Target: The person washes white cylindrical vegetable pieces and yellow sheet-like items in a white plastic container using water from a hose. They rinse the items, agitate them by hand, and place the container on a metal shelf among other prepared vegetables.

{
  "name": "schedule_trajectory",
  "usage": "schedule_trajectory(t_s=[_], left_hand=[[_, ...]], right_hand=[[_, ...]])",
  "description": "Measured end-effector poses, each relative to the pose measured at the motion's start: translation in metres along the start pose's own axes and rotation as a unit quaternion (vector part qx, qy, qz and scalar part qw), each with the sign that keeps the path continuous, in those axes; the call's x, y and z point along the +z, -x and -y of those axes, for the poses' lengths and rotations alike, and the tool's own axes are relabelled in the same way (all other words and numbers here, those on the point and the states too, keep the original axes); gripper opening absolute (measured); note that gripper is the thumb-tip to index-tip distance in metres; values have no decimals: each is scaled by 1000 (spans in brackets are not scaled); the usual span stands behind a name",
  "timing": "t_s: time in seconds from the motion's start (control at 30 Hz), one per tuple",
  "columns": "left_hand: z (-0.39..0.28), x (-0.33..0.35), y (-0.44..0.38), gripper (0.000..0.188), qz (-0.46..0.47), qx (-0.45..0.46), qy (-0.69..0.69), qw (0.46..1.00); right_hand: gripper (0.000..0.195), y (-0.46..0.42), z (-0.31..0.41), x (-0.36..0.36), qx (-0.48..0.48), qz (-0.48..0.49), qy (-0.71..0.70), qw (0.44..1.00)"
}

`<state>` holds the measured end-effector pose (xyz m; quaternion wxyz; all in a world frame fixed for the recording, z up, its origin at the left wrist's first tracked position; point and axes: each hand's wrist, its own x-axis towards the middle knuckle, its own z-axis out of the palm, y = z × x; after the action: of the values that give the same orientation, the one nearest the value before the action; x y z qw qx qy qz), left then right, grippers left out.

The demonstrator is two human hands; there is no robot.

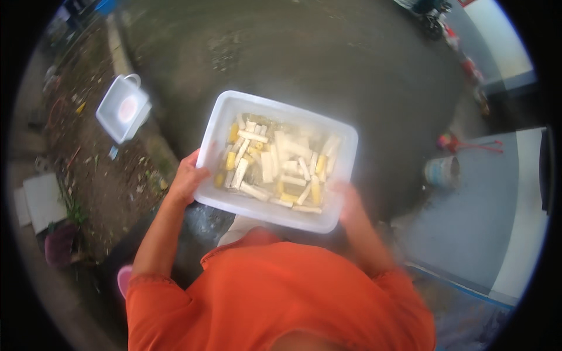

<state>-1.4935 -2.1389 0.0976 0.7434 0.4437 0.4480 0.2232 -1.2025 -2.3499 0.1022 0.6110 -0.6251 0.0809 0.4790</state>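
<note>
A white rectangular plastic basin (281, 219) is held up in front of my orange shirt. My left hand (189, 177) grips its left side, the thumb over the rim. At the right side my right hand (349, 202), blurred, holds the other rim. Inside lie many pale cut sticks (267, 166) in liquid, perhaps a peeled root vegetable, and several short yellow pieces (230, 161) that look like corn cob sections. A whitish haze, like steam, covers part of the contents.
Another white basin (115, 131) stands tilted by the concrete kerb (156, 145) at the left, beside littered soil. A white bucket (441, 172) and a red-handled object (474, 145) are near the wall at right. A wheeled vehicle (432, 26) is at the upper right.
</note>
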Motion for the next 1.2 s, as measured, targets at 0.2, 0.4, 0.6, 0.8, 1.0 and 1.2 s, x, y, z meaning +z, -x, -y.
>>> schedule_trajectory(t_s=[0.2, 0.4, 0.6, 0.8, 1.0, 1.2], left_hand=[[-17, 62, -94, 67, 80, 9, -133, 988], [-86, 104, -180, 68, 127, -40, -114, 985], [-93, 119, -250, 68, 114, -28, -119, 986], [-95, 140, -255, 67, 124, -32, -112, 985], [-142, 203, -320, 66, 176, 31, -128, 976], [-113, 196, -301, 65, 208, -2, -166, 964]], right_hand=[[13, -49, 15, -64, 59, 77, -138, 986], [15, -110, 56, -38, 22, -5, -126, 992], [23, -167, 105, -18, 8, 47, -135, 990], [24, -167, 117, -24, -52, 19, -75, 996], [31, -235, 142, -59, -131, 25, -64, 989], [33, -195, 82, -91, -160, 3, -13, 987]])
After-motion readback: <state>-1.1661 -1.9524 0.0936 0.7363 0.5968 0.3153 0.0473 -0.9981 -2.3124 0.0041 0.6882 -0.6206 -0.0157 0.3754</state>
